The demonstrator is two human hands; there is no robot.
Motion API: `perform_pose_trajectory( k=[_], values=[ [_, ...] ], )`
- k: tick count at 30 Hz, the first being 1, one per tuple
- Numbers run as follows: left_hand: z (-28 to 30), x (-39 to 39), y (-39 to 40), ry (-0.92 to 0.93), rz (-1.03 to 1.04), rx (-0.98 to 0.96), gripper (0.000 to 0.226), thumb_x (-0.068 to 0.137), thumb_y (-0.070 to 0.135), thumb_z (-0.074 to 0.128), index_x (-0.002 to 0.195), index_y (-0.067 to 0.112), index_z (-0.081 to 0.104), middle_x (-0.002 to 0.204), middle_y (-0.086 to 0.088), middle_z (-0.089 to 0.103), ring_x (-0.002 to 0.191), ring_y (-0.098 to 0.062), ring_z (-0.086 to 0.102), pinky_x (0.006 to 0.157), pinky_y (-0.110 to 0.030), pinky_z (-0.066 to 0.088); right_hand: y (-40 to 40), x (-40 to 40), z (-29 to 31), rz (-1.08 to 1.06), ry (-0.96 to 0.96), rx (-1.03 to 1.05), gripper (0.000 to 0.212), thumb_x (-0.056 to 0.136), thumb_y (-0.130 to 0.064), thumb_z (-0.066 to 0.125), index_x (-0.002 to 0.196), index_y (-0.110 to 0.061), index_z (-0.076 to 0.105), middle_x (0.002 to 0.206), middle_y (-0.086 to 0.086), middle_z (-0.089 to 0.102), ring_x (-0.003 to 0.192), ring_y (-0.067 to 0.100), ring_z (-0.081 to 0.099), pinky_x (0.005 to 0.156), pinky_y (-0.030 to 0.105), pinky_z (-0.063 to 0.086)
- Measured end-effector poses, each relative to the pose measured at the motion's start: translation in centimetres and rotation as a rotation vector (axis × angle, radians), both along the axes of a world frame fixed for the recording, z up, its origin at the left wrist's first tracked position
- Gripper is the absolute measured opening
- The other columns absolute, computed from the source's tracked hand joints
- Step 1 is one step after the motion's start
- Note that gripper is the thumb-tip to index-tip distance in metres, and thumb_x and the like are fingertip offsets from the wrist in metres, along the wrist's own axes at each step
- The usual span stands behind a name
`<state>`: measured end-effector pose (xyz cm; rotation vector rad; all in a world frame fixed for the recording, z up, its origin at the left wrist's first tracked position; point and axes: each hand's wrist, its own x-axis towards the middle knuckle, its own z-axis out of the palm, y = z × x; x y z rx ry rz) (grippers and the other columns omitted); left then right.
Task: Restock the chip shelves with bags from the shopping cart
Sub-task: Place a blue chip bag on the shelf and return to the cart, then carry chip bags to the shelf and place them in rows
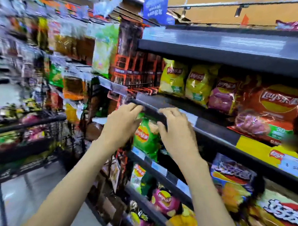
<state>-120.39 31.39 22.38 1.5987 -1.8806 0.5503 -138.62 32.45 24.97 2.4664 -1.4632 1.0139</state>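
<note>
Both forearms reach up from the bottom edge, nearest to me, toward the shelving on the right. Left hand (121, 118): fingers curled, gripping the left side of a green chip bag (147, 135) near its top. Right hand (176, 128): fingers curled over the bag's right upper corner, knuckles just under the dark front lip of the shelf above (215, 132). Bag: upright, held between the two hands at the left end of the shelf below that lip; whether its bottom rests on the shelf I cannot tell. Neighbouring stock: yellow bags (173, 77) and a large red bag (270, 113) one shelf up; purple bag (165, 199) and orange packs lower down. Shopping cart (24, 137): to my left, well apart from the hands, blurred, with several bags in it. Step in hand, as I judge it: seating one bag in its slot. Next move calls for pushing it back beneath the lip without crushing it, letting go with both hands, then turning left to the cart for another bag.
</note>
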Motion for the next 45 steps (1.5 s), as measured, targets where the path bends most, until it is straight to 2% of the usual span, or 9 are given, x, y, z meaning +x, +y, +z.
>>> perform_pose_trajectory(
  k=[5, 10, 14, 19, 25, 29, 33, 41, 45],
  values=[
    [-2.3, 9.8, 7.2, -0.044, 0.135, 0.044, 0.035, 0.089, 0.019, 0.067, 0.123, 0.017, 0.060, 0.112, -0.003, 0.063, 0.101, -0.029, 0.060, 0.072, -0.042, 0.055, 2.9, 8.8, -2.8, 0.141, 0.072, 0.007, 0.033, 0.099, -0.026, 0.053, 0.131, -0.022, 0.054, 0.129, -0.002, 0.054, 0.116, 0.025, 0.050, 0.094, 0.039, 0.043],
    [-4.9, 18.6, 15.6, -0.069, 0.327, 0.118, 0.032, 0.090, 0.024, 0.063, 0.122, 0.021, 0.059, 0.112, -0.001, 0.062, 0.100, -0.027, 0.059, 0.075, -0.041, 0.052, 7.5, 17.7, -5.9, 0.283, 0.133, 0.068, 0.033, 0.099, -0.028, 0.051, 0.132, -0.021, 0.051, 0.131, 0.000, 0.051, 0.115, 0.026, 0.049, 0.090, 0.039, 0.045],
    [-7.6, 24.2, 22.4, -0.011, 0.448, 0.180, 0.034, 0.088, 0.024, 0.065, 0.122, 0.020, 0.060, 0.114, -0.002, 0.061, 0.104, -0.028, 0.058, 0.079, -0.043, 0.054, 12.0, 24.2, -8.7, 0.410, 0.163, 0.095, 0.033, 0.098, -0.029, 0.053, 0.130, -0.021, 0.053, 0.129, 0.001, 0.052, 0.114, 0.028, 0.050, 0.088, 0.042, 0.046],
    [-10.1, 29.7, 30.8, 0.061, 0.648, 0.214, 0.034, 0.087, 0.021, 0.067, 0.121, 0.021, 0.063, 0.112, -0.001, 0.062, 0.101, -0.029, 0.059, 0.073, -0.041, 0.051, 17.1, 32.1, -11.2, 0.588, 0.229, 0.122, 0.033, 0.097, -0.028, 0.054, 0.129, -0.021, 0.053, 0.127, 0.003, 0.053, 0.117, 0.029, 0.051, 0.091, 0.042, 0.045],
    [-12.7, 35.7, 37.8, 0.127, 0.806, 0.260, 0.031, 0.089, 0.020, 0.064, 0.120, 0.022, 0.061, 0.117, -0.001, 0.061, 0.101, -0.030, 0.060, 0.076, -0.042, 0.052, 20.3, 40.3, -12.7, 0.739, 0.341, 0.087, 0.034, 0.098, -0.026, 0.051, 0.131, -0.020, 0.051, 0.128, 0.004, 0.051, 0.115, 0.028, 0.050, 0.089, 0.042, 0.043],
    [-14.7, 39.0, 39.3, 0.154, 0.881, 0.278, 0.031, 0.083, 0.017, 0.072, 0.113, 0.020, 0.067, 0.109, -0.001, 0.066, 0.093, -0.029, 0.063, 0.072, -0.037, 0.050, 20.3, 45.4, -14.0, 0.823, 0.355, 0.070, 0.033, 0.096, -0.024, 0.054, 0.128, -0.018, 0.055, 0.124, 0.005, 0.055, 0.109, 0.030, 0.053, 0.081, 0.040, 0.044],
    [-15.7, 44.1, 37.9, 0.186, 0.915, 0.317, 0.032, 0.090, 0.018, 0.064, 0.121, 0.020, 0.062, 0.118, 0.000, 0.063, 0.103, -0.029, 0.059, 0.076, -0.039, 0.050, 19.0, 52.1, -16.2, 0.888, 0.367, 0.058, 0.028, 0.092, -0.021, 0.058, 0.119, -0.016, 0.060, 0.115, 0.006, 0.059, 0.102, 0.032, 0.056, 0.071, 0.035, 0.035],
    [-16.2, 55.9, 33.4, 0.157, 0.995, 0.358, 0.030, 0.086, 0.021, 0.068, 0.116, 0.023, 0.064, 0.114, 0.002, 0.065, 0.098, -0.025, 0.064, 0.072, -0.039, 0.055, 14.4, 66.3, -18.3, 0.983, 0.344, 0.018, 0.026, 0.084, -0.022, 0.069, 0.110, -0.020, 0.065, 0.105, 0.002, 0.064, 0.092, 0.028, 0.061, 0.071, 0.037, 0.047],
    [-17.4, 60.0, 31.2, 0.151, 1.050, 0.375, 0.031, 0.085, 0.027, 0.071, 0.115, 0.029, 0.064, 0.111, 0.007, 0.066, 0.097, -0.019, 0.065, 0.072, -0.033, 0.054, 12.2, 72.3, -19.1, 1.019, 0.360, 0.008, 0.029, 0.083, -0.022, 0.071, 0.111, -0.021, 0.065, 0.106, 0.002, 0.065, 0.092, 0.029, 0.063, 0.073, 0.039, 0.049]
  ],
)
